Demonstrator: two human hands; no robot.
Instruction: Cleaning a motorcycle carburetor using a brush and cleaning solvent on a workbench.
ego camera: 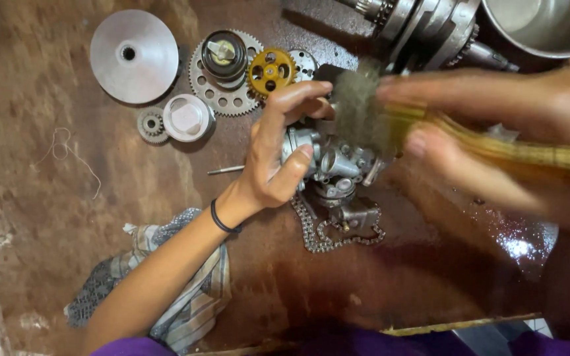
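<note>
My left hand [278,155] grips a small silver carburettor [338,165] above the brown, oil-stained bench [47,198]. My right hand [496,125], blurred by motion, holds a wooden-handled brush [496,148] whose dark bristles [361,105] press on the top of the carburettor. A black band circles my left wrist. Under the carburettor lies a metal chain [311,234].
Left of the hands lie a grey pulley disc [133,56], a large toothed sprocket [222,99], a gold gear [270,71], a small gear [152,124] and a silver cap [188,117]. A crankshaft [423,26] and steel bowl [542,26] sit top right. A checked rag [192,303] lies under my forearm.
</note>
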